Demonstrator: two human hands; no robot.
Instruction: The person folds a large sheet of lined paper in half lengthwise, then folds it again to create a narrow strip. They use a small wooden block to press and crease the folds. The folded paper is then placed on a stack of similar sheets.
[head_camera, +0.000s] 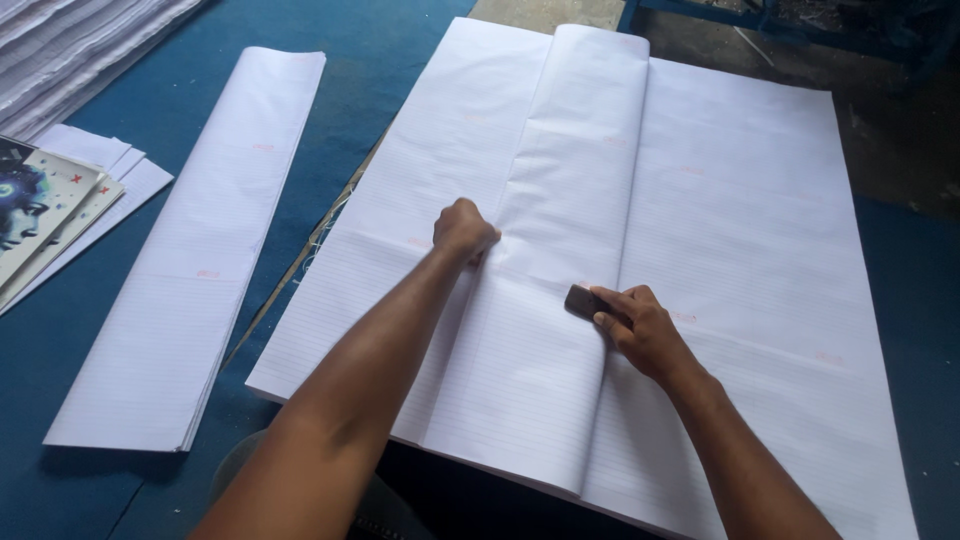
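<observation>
Right hand pinches a dark block on the folded ruled sheet; left hand, seemingly fisted, presses its left edge, folded stack far left.

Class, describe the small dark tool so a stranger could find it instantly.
Start at the big stack of white ruled paper sheets. On its folded middle strip, the right hand presses a small dark brown block: the only dark thing on the white paper.
</observation>
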